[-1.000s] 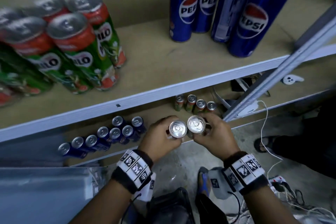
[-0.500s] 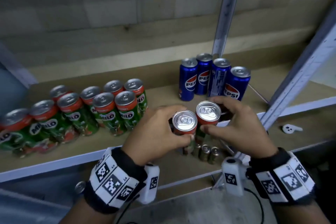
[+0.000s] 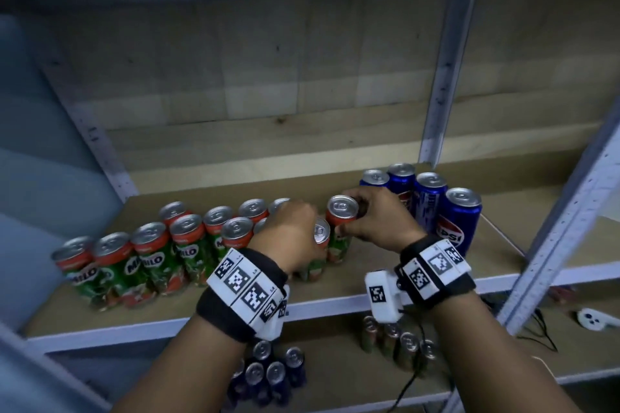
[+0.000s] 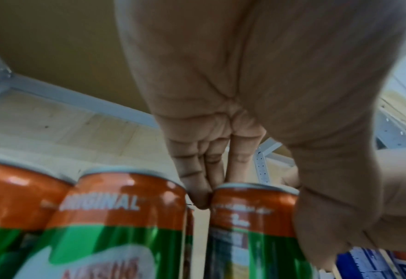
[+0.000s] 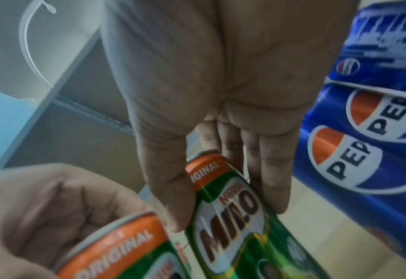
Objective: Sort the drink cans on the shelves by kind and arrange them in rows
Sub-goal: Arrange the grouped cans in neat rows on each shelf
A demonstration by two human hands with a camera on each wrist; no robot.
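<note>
Grey metal shelving (image 3: 439, 87), wooden back panel (image 3: 235, 77), dim light

My left hand (image 3: 291, 238) covering most of its Milo can (image 3: 321, 231), two Milo tops (image 3: 278, 204) half hidden behind it, lower-shelf cans (image 3: 396, 342) too dim for me to read, Pepsi cans (image 5: 373, 143) cut off at my right wrist view's edge

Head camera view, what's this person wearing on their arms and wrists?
Both forearms are bare, no sleeves. Each wrist carries a black band faced with white tiles printed with black square codes: left wristband, right wristband. A white camera box with its own code hangs below the right wrist, trailing a thin black cable.
</note>
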